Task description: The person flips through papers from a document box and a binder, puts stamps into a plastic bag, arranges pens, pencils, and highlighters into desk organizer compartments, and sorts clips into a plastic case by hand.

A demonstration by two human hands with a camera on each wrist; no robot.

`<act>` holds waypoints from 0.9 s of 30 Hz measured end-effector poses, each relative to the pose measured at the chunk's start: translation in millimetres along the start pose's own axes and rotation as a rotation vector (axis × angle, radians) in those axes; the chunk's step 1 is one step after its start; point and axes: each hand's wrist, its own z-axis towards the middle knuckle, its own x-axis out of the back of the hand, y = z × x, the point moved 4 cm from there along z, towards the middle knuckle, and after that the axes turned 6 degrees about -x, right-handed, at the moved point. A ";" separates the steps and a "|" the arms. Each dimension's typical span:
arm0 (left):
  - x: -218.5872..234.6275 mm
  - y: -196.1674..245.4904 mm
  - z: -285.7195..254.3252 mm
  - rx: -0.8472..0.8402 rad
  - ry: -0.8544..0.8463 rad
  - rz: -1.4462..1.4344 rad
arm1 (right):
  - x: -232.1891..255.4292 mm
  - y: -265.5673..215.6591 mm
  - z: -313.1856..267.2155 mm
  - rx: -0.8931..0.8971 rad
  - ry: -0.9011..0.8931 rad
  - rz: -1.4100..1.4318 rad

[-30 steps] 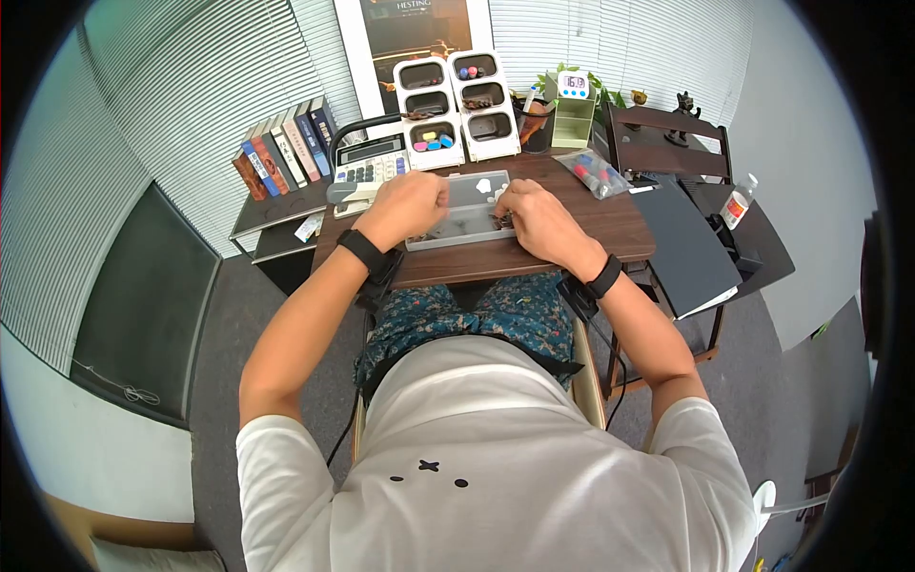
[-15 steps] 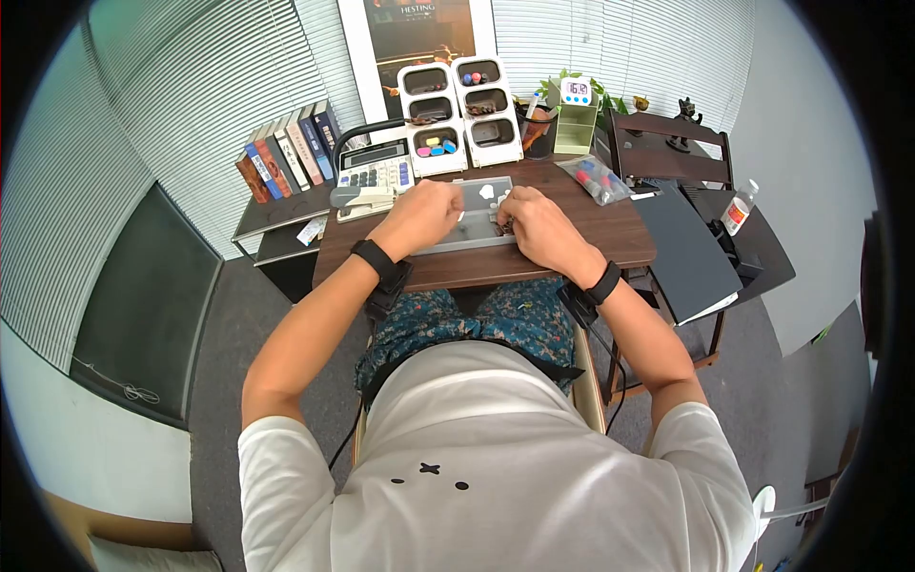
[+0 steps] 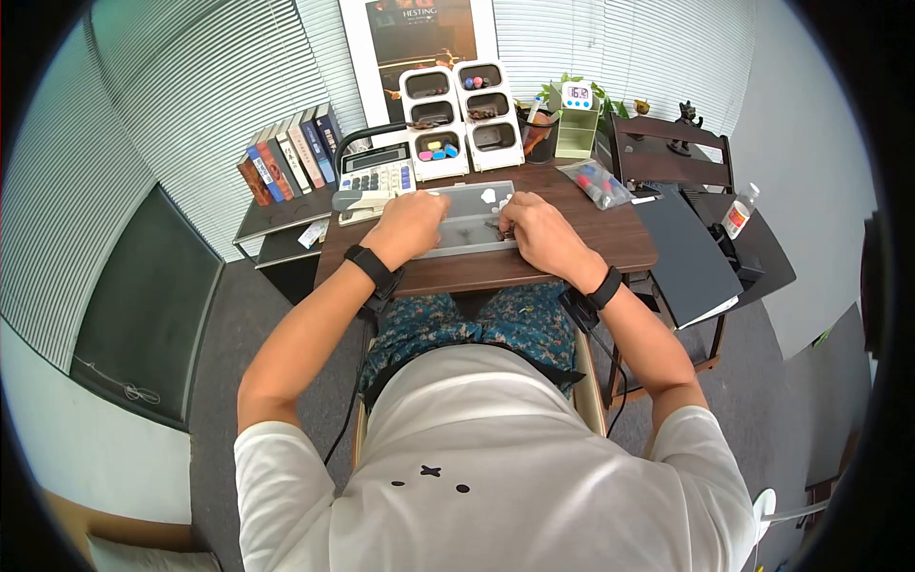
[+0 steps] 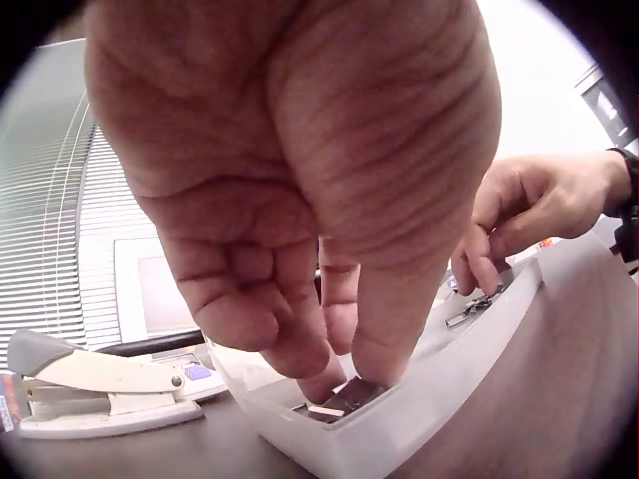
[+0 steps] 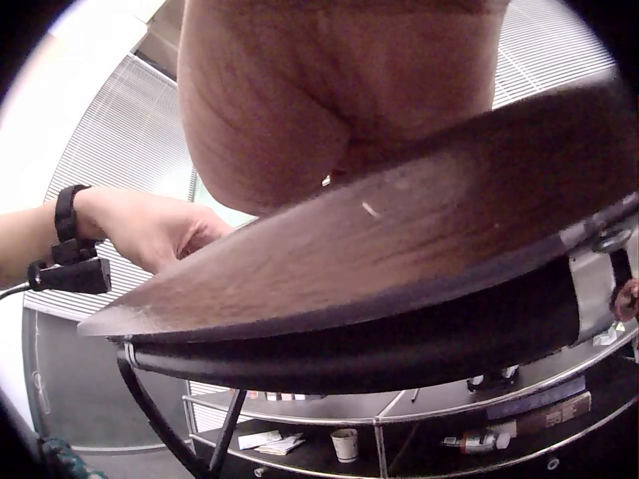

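Note:
A translucent shallow box lies on the desk with small dark and metallic pieces inside. My left hand is over its left end; in the left wrist view, thumb and fingertips of that hand pinch small dark pieces low inside the box corner. My right hand bends over the right end, by dark pieces. In the left wrist view, the right hand's curled fingers reach down to metallic pieces; whether they grip one is unclear. White pieces lie in the box's back part.
Behind the box stand a calculator and white compartment organizers. The stapler is left of my left hand. A plastic bag with red and blue items lies to the right, near a dark folder on the side table.
My left hand moved right over the box, then back to its left end, where its fingers are now down inside. My right hand has stayed near the right end.

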 end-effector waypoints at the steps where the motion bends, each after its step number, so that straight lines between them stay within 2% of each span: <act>1: 0.8 1.8 0.5 0.000 0.000 0.000 | -0.2 0.4 -0.4 -0.001 0.000 0.000; 3: 1.8 5.7 1.7 -0.011 -0.043 0.024 | -0.8 0.7 -0.1 -0.010 -0.006 -0.006; 7: 3.7 5.8 6.4 -0.058 -0.007 -0.044 | 0.5 -1.2 0.5 -0.015 -0.014 -0.009; 9: 4.3 5.4 16.1 -0.129 0.094 -0.324 | -0.2 -0.1 0.5 -0.001 -0.010 -0.006; 10: 5.5 8.1 18.0 -0.129 0.093 -0.325 | -0.3 -0.1 0.2 -0.002 -0.011 -0.006; 12: 13.5 11.2 20.8 -0.115 0.215 -0.440 | 0.6 -0.4 0.1 0.001 -0.009 -0.010; 13: 17.6 12.6 19.3 -0.117 0.214 -0.441 | 1.2 -0.6 -0.1 -0.001 -0.008 -0.011; 15: 21.6 11.6 11.6 -0.055 0.056 -0.162 | 3.2 -1.3 0.6 -0.012 0.017 0.014; 18: 19.4 9.1 -6.0 0.001 -0.031 0.000 | 3.6 -1.3 1.4 -0.006 0.027 0.025; 21: -1.6 0.6 -5.0 0.031 -0.020 0.087 | 1.1 -1.3 2.3 -0.014 0.016 0.021; 25: -2.8 -2.9 2.0 0.026 -0.048 0.032 | 1.9 -0.8 0.2 -0.016 0.017 0.014; 27: -0.1 -1.8 4.2 -0.030 -0.070 -0.051 | 1.4 -0.4 -0.2 -0.013 0.019 0.029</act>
